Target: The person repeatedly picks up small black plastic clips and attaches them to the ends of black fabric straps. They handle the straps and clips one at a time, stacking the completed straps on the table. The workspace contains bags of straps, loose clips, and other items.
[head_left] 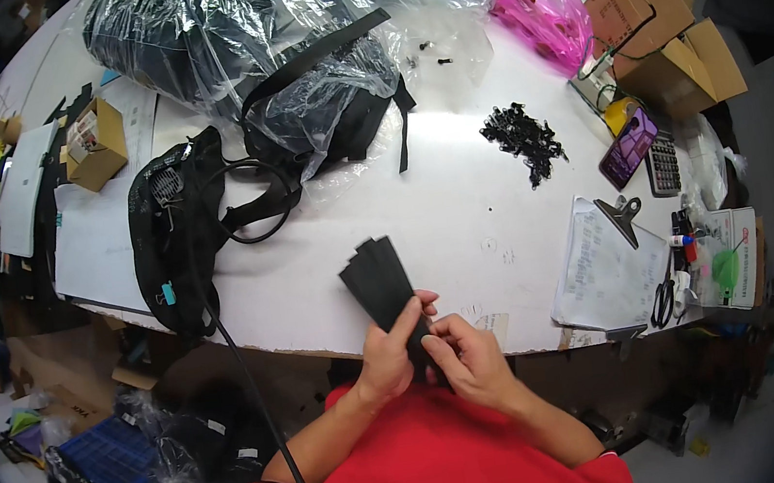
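Observation:
Close to my chest, at the table's near edge, I hold several flat black strips [378, 277] fanned out at their far ends. My left hand [389, 347] is closed round the bundle, its thumb lying along the strips. From the other side my right hand [466, 360] pinches the lower part of the bundle between thumb and fingers. The strips' near ends are partly hidden behind my hands. Beyond them on the white table [422, 208] lies a pile of small black parts [524, 141], too small to name surely.
A black bag [174, 240] and a plastic-wrapped black bundle [215, 49] fill the left and back. To the right are a pink bag [544, 11], open cardboard boxes [667, 68], a phone [629, 147], a calculator [663, 164], a clipboard [605, 262] and scissors [663, 303]. A black cable [256, 396] crosses my left arm.

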Demonstrator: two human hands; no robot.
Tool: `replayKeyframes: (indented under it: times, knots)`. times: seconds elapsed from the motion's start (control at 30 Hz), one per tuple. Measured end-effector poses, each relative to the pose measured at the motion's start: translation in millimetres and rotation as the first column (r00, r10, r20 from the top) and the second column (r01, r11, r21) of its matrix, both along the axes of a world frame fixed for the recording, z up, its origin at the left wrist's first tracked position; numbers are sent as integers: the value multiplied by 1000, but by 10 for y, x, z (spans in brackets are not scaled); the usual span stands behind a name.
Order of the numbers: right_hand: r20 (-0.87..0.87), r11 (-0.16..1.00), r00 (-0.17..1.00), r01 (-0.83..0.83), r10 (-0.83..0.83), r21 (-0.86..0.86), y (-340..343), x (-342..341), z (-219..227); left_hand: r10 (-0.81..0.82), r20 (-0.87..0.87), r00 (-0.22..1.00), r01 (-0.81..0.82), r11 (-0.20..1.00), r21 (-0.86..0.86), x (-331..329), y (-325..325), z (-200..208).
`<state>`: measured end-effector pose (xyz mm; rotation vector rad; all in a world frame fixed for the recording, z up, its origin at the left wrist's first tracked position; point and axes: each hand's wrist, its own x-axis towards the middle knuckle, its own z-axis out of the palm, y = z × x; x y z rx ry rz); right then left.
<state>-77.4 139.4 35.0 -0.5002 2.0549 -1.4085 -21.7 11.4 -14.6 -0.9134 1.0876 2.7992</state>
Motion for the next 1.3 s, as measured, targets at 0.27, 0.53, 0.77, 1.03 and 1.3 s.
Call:
replayKeyframes:
  times: [0.27,0.53,0.77,1.03,1.3]
  knots:
    - [-564,870,823,325,-67,370,-1308,-1654,-276,140,-234,962,-64,950,307,139,-350,43]
    - [-515,922,857,221,-28,318,-1449,-1880,-538,162,-167,972,-102,942,319,134,-382,63]
    - [203,991,975,111,-93,-77,1,-960,35,90,-56,994,-74,965,252,35,-330,22]
    - [529,994,846,103,-72,-28,897,121,270,-63,-171,983,128,907,402,-384,130,47]
    - [598,980,783,197,-172,24,1148,424,357,-75,-97,992,94,974,206,-603,214,41]
